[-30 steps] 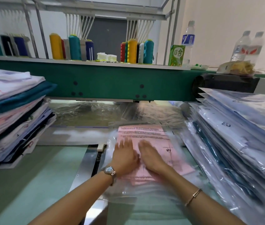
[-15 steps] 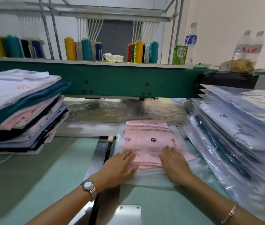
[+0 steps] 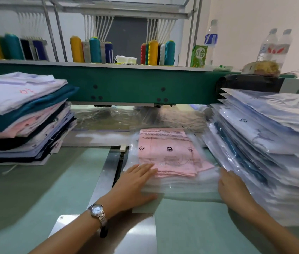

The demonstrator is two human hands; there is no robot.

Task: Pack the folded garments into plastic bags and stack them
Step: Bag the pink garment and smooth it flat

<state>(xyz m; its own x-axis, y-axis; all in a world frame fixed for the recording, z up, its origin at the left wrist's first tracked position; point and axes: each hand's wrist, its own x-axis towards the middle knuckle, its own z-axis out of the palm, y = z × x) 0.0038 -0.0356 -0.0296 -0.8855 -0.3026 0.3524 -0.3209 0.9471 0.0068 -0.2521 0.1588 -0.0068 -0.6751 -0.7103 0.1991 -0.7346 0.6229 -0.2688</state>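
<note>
A folded pink garment (image 3: 167,154) lies inside a clear plastic bag (image 3: 181,182) on the green table, in the middle of the view. My left hand (image 3: 134,184) lies flat with straight fingers on the bag's near left corner. My right hand (image 3: 232,187) touches the bag's near right edge, fingers pointing away; its fingertips are blurred. A stack of folded unpacked garments (image 3: 22,114) sits at the left. A tall stack of bagged garments (image 3: 266,142) stands at the right.
A green machine beam (image 3: 126,85) crosses behind the bag, with thread cones (image 3: 152,50) and water bottles (image 3: 273,44) on top. Loose clear bags (image 3: 108,118) lie under the beam. A metal plate (image 3: 108,171) is set in the table near my left hand.
Both hands slid toward me down the bag and spread apart; the left now sits at the near left corner, the right at the near right edge by the bagged stack.
</note>
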